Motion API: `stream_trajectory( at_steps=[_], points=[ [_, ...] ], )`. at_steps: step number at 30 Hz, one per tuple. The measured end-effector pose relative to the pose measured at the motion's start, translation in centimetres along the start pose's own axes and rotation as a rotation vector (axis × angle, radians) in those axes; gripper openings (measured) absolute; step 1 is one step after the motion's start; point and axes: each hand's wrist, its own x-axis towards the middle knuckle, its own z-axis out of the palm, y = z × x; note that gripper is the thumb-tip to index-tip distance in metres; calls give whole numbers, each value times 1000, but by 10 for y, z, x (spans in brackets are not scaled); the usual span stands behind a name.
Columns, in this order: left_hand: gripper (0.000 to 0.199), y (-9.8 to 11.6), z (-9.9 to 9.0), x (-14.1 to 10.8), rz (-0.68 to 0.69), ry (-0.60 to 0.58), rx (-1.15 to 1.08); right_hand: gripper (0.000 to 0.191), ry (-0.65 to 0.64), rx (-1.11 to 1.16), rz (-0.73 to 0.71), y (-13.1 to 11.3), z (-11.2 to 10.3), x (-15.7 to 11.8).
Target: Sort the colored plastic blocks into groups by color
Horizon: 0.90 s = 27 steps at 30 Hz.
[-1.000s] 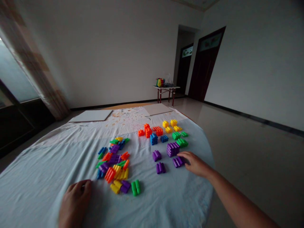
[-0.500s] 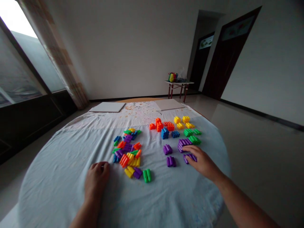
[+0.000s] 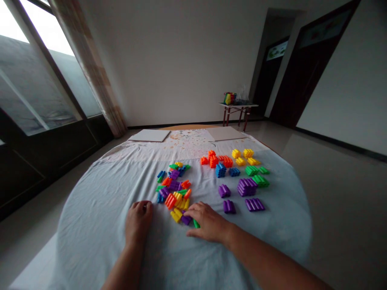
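Note:
My right hand (image 3: pixel 206 222) lies palm down at the near edge of the mixed pile of plastic ridged building blocks (image 3: pixel 172 187). A green block (image 3: pixel 196 224) sits partly hidden between its thumb and fingers, and a purple block (image 3: pixel 186 220) touches the fingertips. My left hand (image 3: pixel 138 219) rests on the pale blue cloth (image 3: pixel 99 213) with curled fingers, just left of the pile, and nothing shows in it. Sorted groups stand to the right: orange (image 3: pixel 214 161), yellow (image 3: pixel 242 157), blue (image 3: pixel 220 170), green (image 3: pixel 256 175) and purple (image 3: pixel 246 187).
The cloth covers a round table with a wooden rim (image 3: pixel 189 127). Two white boards (image 3: pixel 149 135) lie at its far side, beside a stained patch. A small table (image 3: pixel 238 105) with bagged items stands by the far wall. Windows are on the left.
My right hand has moved left from the purple blocks to the green block. The nearest purple blocks now lie in a neat row. My left hand has shifted slightly, and the view has turned left.

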Motion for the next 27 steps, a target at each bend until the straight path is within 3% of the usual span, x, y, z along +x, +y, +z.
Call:
stream_trajectory(
  at_steps=[6, 19, 21, 23, 25, 27],
  points=[
    [39, -2, 1, 0, 4, 18, -16, 29, 126, -96, 28, 0, 11, 6],
    [36, 1, -3, -8, 100, 90, -131, 31, 233, 9, -10, 8, 25, 6],
    [33, 10, -5, -14, 208, 97, -153, 30, 250, 8, 13, 10, 26, 8],
    [27, 23, -5, -22, 416, 53, -149, 31, 252, 4, 26, 11, 26, 9],
    [24, 37, -3, -30, 645, -61, -101, 31, 242, 5, 29, 10, 25, 10],
    [27, 46, 1, -35, 770, -182, -15, 30, 236, 12, 31, 10, 24, 11]
  ],
)
